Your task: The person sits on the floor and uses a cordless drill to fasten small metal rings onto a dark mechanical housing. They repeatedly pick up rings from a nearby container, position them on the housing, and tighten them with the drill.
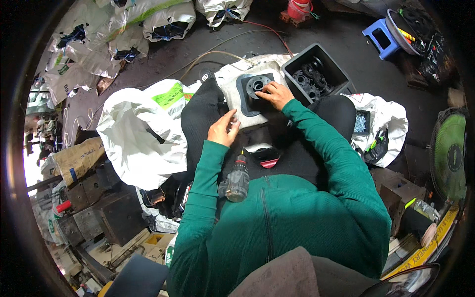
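Note:
A dark square plate [240,91] with wavy edges lies on a pale cloth-covered pad [253,120] in front of me. On it sits a round black flanged part [258,83] with a hole through its middle. The fingers of my right hand [278,95] are bent onto the near right edge of this part. My left hand [225,128] hovers at the pad's left edge, fingers apart, holding nothing. Between my arms, against my lap, rests a grey cordless drill [236,182] with its bit toward the pad.
A grey bin [341,76] of black round parts stands beyond my right hand. White sacks [143,133] flank my legs, with a small tray of screws [362,121] on the right one. A green fan [449,156] and a blue stool [380,39] stand farther right.

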`<state>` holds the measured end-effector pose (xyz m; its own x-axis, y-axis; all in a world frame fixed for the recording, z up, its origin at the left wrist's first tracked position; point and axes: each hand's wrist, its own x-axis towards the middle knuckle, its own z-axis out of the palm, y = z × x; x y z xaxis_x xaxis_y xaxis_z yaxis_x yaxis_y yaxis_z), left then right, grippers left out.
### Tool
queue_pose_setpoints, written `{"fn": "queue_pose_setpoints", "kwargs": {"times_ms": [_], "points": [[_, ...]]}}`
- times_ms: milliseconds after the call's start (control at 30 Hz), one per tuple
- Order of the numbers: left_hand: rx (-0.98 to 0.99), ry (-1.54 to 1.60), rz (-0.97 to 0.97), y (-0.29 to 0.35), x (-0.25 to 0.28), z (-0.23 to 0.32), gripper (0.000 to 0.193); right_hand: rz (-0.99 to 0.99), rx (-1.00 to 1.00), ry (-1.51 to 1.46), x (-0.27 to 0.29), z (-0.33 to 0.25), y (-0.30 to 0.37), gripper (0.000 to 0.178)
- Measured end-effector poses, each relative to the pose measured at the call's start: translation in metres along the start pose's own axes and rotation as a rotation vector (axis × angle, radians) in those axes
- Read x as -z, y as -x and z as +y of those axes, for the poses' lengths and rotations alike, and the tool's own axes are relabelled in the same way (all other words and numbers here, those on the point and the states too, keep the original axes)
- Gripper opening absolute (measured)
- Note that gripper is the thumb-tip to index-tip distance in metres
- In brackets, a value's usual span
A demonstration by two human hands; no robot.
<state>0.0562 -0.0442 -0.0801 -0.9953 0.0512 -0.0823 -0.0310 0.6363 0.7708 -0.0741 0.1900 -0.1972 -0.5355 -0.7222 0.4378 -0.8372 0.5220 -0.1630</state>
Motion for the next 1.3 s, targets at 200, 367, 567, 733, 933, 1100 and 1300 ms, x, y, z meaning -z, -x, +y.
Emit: {"fn": "queue_pose_setpoints", "kwargs": {"times_ms": [200, 367, 567, 733, 933, 1100, 1300], "points": [[-0.036, 0.043, 0.018, 0.000, -0.001, -0.005, 0.038, -0.152, -0.161, -0.035, 0.029, -0.025, -0.007, 0.041], [-0.060, 0.109, 0.078, -0.001, -0.005, -0.004, 0.028, 0.393, -0.399, -0.030, 0.122, -0.008, 0.037, 0.030], [-0.060, 0.132, 0.269, 0.013, -0.005, -0.002, 0.023, 0.426, -1.481, 0.195, 0.153, 0.092, 0.249, 0.024], [-0.106, -0.096, 0.341, 0.032, -0.004, 0.008, 0.022, -0.083, -1.787, 0.070, 0.087, 0.124, 0.381, 0.036], [-0.231, -0.338, 0.274, 0.022, -0.013, 0.022, 0.022, -0.008, -1.672, -0.012, 0.056, 0.159, 0.392, 0.047], [-0.327, -0.465, 0.217, 0.009, -0.020, 0.028, 0.022, -0.115, -1.703, -0.023, 0.052, 0.174, 0.398, 0.044], [-0.338, -0.513, 0.139, 0.000, -0.025, 0.027, 0.024, -0.083, -1.854, -0.251, 0.050, 0.181, 0.392, 0.053]]}}
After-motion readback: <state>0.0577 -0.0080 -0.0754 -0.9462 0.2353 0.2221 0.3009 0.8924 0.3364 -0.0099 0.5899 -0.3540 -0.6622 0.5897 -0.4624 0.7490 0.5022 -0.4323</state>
